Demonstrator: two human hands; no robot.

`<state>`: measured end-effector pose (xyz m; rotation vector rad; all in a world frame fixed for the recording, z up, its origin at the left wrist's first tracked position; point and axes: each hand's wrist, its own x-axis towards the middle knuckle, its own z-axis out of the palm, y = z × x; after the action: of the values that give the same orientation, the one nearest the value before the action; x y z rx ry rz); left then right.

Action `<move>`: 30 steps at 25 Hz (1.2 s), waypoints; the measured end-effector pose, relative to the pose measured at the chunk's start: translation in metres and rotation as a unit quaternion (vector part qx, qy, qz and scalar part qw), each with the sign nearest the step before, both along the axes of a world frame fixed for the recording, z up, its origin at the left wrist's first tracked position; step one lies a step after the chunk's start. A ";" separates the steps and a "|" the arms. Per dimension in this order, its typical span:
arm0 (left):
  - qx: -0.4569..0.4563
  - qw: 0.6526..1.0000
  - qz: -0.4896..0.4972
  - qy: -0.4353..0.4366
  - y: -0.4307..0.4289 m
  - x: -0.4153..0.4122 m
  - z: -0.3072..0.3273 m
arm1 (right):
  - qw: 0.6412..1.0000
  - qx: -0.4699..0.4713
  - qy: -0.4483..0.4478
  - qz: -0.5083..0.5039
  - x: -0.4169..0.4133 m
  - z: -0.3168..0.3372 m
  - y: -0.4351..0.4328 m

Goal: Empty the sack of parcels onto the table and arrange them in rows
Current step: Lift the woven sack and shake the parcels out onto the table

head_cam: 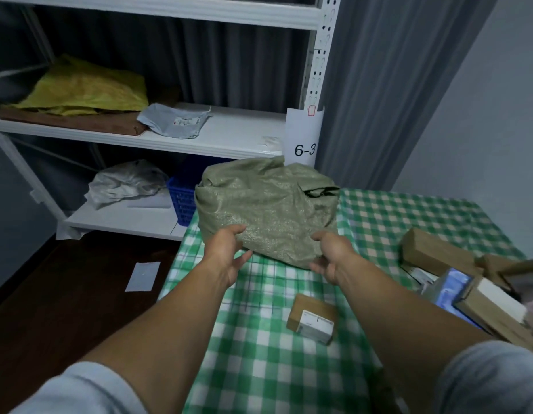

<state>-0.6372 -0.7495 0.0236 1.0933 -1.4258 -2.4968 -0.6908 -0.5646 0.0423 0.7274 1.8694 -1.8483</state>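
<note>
Sleeves point(80, 389) forward, left hand point(226, 249) and right hand point(328, 259) are both pinching the near edge of the green woven sack point(268, 204), sitting at the bench's point(259, 372) far-left corner; tipping leftward risks spilling contents onto the floor point(80, 282).

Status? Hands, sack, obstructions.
Hands: left hand and right hand grip the sack at its near edge. Bulging, far left corner of the table. One small parcel nearer, parcel pile at right; neither blocks.
</note>
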 end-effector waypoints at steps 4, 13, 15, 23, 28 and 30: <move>-0.021 1.000 -0.001 0.006 0.004 0.014 0.026 | 1.000 0.015 0.020 0.000 0.010 0.029 -0.001; -0.010 0.998 -0.040 0.054 0.044 0.074 0.108 | 0.998 0.002 0.063 -0.012 0.084 0.124 0.025; -0.014 0.996 -0.051 0.067 0.055 0.091 0.125 | 0.997 0.000 0.071 -0.011 0.103 0.140 0.032; -0.061 0.993 -0.086 0.060 0.109 0.187 0.144 | 0.995 -0.003 0.092 0.038 0.190 0.167 0.061; -0.084 0.994 -0.050 0.058 0.146 0.221 0.149 | 0.993 0.011 0.081 0.089 0.218 0.154 0.101; -0.091 0.994 -0.040 0.043 0.166 0.237 0.141 | 0.993 0.018 0.068 0.097 0.230 0.142 0.121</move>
<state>-0.4003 -0.5835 0.1649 0.9028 -1.6641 -2.3734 -0.4606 -0.4438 0.1845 0.4218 1.9853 -1.7843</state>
